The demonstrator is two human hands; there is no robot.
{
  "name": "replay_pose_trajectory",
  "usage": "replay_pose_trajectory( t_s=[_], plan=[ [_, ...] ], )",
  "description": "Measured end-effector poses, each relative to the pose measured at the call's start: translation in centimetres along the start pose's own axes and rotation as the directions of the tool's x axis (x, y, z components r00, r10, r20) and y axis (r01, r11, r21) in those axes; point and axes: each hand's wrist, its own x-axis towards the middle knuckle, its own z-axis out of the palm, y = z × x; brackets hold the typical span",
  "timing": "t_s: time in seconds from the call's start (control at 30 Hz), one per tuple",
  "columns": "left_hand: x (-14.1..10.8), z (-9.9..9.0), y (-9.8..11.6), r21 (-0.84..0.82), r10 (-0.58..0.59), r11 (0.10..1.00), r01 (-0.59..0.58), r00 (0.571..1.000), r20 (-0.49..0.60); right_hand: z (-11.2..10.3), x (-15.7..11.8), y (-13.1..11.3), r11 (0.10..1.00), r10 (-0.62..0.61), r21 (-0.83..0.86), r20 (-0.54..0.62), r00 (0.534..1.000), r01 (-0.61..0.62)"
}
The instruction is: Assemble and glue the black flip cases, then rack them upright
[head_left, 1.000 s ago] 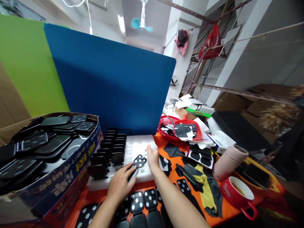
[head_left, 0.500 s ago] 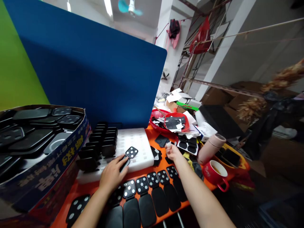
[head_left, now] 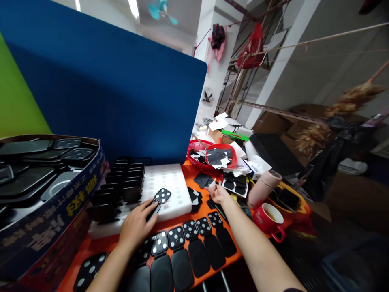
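Observation:
My left hand [head_left: 138,223] is closed around a black hinged piece [head_left: 154,211], whose square panel [head_left: 163,195] with white dots faces up. The piece lies at the near edge of a white foam block [head_left: 167,178]. To the right, my right hand [head_left: 218,193] is half curled, palm partly up, with a small white scrap [head_left: 212,184] at its fingertips. Just beyond those fingers are thin black sheets [head_left: 202,180]. In front of me several matching black pieces [head_left: 199,259] lie unfolded in a row, dotted squares away from me.
More black pieces stand upright in the foam's left side [head_left: 132,190]. A printed carton [head_left: 71,202] full of them stands at left. A red basket [head_left: 194,156] of scraps, a pink bottle [head_left: 264,188] and a red mug [head_left: 267,221] of drink are at right. A blue panel [head_left: 121,93] rises behind.
The view has turned slightly right, so everything shifts left. My right hand has rolled a little and its fingers have loosened. My left hand stays on the black hinged piece.

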Motion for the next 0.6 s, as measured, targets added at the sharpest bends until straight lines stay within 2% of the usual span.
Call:
replay_pose_trajectory(
  t_s=[0.13, 0.23, 0.3, 0.4, 0.5, 0.6],
  plan=[
    [0.0, -0.1, 0.0, 0.002, 0.003, 1.000, -0.003, 1.000, 0.007, -0.3, -1.2, -0.1, 0.977, -0.149, -0.156, -0.016, 0.989, 0.145],
    [0.1, -0.2, 0.1, 0.000, 0.002, 1.000, -0.002, 1.000, 0.006, 0.0, -2.4, 1.0, 0.899, -0.299, -0.339, -0.013, 0.954, 0.277],
    [0.1, -0.3, 0.1, -0.004, 0.002, 1.000, -0.002, 1.000, 0.008, 0.7, -3.1, 2.6, 0.801, -0.394, -0.481, 0.022, 0.919, 0.355],
    [0.0, -0.2, 0.0, -0.010, 0.003, 1.000, -0.003, 1.000, 0.011, 2.2, -3.9, 5.3, 0.597, -0.465, -0.671, 0.158, 0.871, 0.440],
    [-0.1, -0.2, -0.1, -0.029, 0.007, 1.000, -0.007, 1.000, 0.005, 4.0, -3.6, 6.3, 0.392, -0.438, -0.783, 0.303, 0.846, 0.483],
    [0.0, -0.1, -0.4, -0.060, 0.032, 0.998, -0.031, 0.999, 0.003, 5.5, -2.8, 5.6, 0.252, -0.373, -0.842, 0.371, 0.850, 0.478]
  ],
)
